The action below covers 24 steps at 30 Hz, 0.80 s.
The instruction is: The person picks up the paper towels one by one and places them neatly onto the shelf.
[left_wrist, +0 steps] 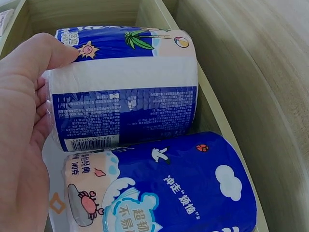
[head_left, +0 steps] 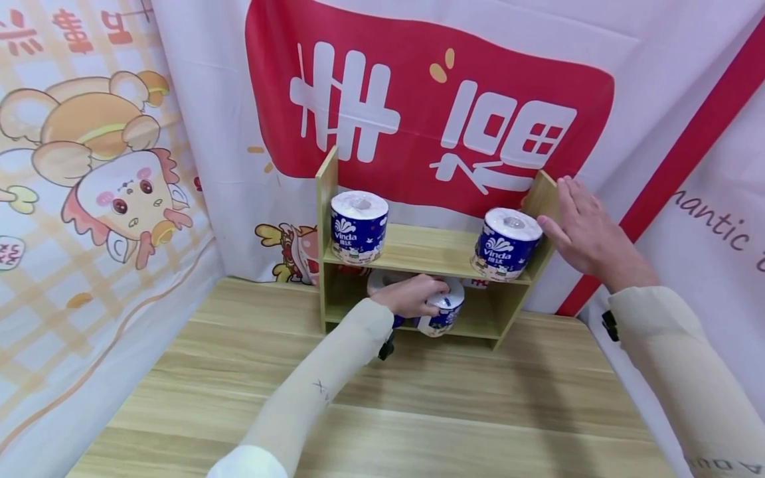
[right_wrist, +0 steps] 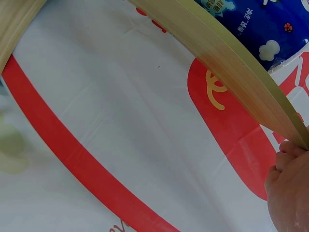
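Note:
A wooden two-tier shelf (head_left: 412, 247) stands on the table with toilet paper rolls on both levels. On the lower level my left hand (head_left: 414, 296) grips a blue-and-white toilet paper roll (left_wrist: 125, 116) by its end, thumb on one side. Beside it sits a second lower roll (left_wrist: 193, 188), mostly covered by my hand and sleeve in the head view. Above are an upper left roll (head_left: 359, 229) and an upper right roll (head_left: 505, 245), both upright. My right hand (head_left: 588, 229) rests against the shelf's right side panel (right_wrist: 241, 63), fingers extended, thumb near the upper right roll.
The wood-grain table (head_left: 382, 411) extends in front of the shelf. Behind hangs a white cloth with a red printed banner (head_left: 418, 119). A cartoon-printed cloth (head_left: 107, 153) closes off the left side, and another printed cloth (head_left: 711, 192) the right.

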Motion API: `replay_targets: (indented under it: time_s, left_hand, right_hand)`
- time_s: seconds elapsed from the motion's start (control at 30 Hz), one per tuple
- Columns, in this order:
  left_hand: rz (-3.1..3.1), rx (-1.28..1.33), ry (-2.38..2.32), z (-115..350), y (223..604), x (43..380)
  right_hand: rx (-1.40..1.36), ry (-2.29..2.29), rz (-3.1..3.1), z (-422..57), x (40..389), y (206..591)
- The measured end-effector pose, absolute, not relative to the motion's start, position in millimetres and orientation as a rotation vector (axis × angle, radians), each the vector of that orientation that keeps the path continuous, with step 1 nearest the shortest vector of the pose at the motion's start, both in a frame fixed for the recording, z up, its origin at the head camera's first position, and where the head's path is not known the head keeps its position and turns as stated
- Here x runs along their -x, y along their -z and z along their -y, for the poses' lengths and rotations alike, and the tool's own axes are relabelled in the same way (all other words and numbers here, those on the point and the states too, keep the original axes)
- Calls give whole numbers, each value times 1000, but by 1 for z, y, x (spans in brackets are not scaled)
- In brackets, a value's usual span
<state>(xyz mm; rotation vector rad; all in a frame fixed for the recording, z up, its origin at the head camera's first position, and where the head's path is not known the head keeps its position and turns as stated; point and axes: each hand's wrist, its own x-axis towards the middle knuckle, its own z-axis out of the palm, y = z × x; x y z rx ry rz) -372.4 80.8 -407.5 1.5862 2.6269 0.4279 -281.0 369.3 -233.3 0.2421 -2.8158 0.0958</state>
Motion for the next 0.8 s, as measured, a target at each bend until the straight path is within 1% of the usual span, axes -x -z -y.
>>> replay_targets:
  time_s: [0.47,0.8]
  left_hand:
    - [-2608,-1406,-529,-75,409,376]
    - [-2601,-1361,-541,-74,405,376]
  right_hand:
    - [-237,-92,2810,-368,281,233]
    - [-241,-95,2815,-370,281,234]
